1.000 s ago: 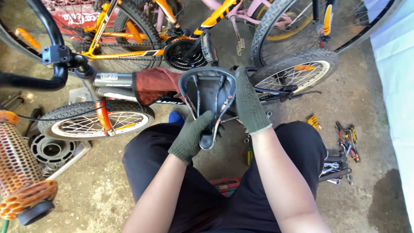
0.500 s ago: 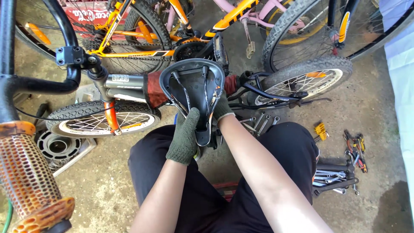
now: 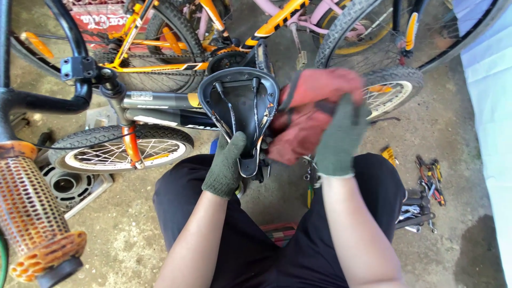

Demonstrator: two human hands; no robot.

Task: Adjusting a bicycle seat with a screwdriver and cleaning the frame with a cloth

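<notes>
Head view: left hand [image 3: 226, 165] gripped the nose of the upturned black saddle [image 3: 241, 109] above the lap; right hand [image 3: 337, 137] closed on a red rag [image 3: 309, 114] just beside it (gloves on both). Best kept steady w/ the left, wiping firmly btwn the rails.

The rough grey concrete floor [image 3: 133, 234] carries everything here. A scatter of metal hand tools with red and orange grips [image 3: 426, 181] lies on it at the right, a round grey metal hub part [image 3: 64, 184] rests at the left, and small spoked bicycle wheels [image 3: 120, 149] stand on it.
</notes>
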